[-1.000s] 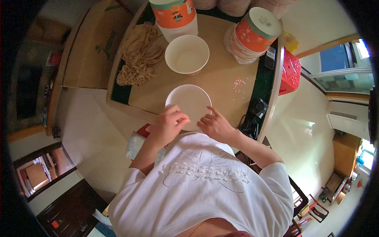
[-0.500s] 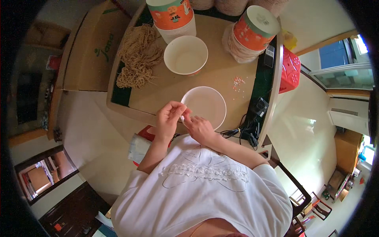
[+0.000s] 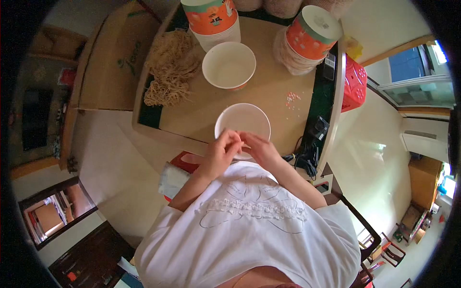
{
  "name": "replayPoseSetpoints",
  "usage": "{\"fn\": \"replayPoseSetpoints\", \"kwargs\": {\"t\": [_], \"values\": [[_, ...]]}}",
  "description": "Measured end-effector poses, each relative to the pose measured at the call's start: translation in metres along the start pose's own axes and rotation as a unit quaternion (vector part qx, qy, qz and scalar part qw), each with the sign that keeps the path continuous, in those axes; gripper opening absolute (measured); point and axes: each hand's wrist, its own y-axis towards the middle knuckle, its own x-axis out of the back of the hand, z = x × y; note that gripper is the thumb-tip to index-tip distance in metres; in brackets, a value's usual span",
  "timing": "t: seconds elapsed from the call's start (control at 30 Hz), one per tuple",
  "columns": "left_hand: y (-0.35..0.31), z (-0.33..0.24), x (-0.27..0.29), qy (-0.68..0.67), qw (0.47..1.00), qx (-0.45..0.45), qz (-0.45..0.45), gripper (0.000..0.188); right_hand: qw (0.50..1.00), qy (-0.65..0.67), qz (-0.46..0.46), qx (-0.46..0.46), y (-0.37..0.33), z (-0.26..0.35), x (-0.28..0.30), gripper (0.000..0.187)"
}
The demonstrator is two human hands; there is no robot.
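Observation:
A white paper bowl stands at the near edge of the table, and both my hands meet over its near rim. My left hand is closed, its thumb and fingers pressed together. Against its fingertips lie those of my right hand, whose fingers are bent inward and drawn together. Whatever is between the fingertips, if anything, is too small or hidden to make out. Beyond stands a second white paper bowl, upright and open at the top. To its left lies a heap of tan stringy strands.
Behind are a stack of orange-and-green paper bowls and an upturned stack at the right. Small pink and white bits lie scattered on the cardboard. Black cables run along the right edge. A red stool stands beyond the table.
Both hands have shifted from the bowl's left rim to its near rim. My left hand moved right, and the fingertips came together. The near bowl appears slightly further left.

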Motion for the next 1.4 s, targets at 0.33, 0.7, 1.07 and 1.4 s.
{"fn": "replayPoseSetpoints", "kwargs": {"t": [0.33, 0.7, 1.07, 1.4], "values": [[-0.022, 0.011, -0.017, 0.257, 0.963, -0.019, 0.078, 0.013, 0.995, 0.066, 0.004, 0.071, -0.003, 0.055, 0.045, 0.024], [-0.004, 0.010, -0.021, 0.346, 0.907, -0.228, 0.079, 0.027, 0.950, -0.224, -0.125, 0.176, -0.025, 0.054, 0.041, 0.008], [0.057, 0.000, -0.047, 0.052, 0.997, -0.016, 0.050, 0.014, 0.881, -0.390, -0.121, 0.241, -0.030, 0.066, 0.038, 0.007], [0.073, 0.016, -0.034, -0.015, 0.997, 0.046, 0.055, 0.020, 0.884, -0.418, -0.088, 0.192, -0.024, 0.070, 0.062, 0.008]]}}
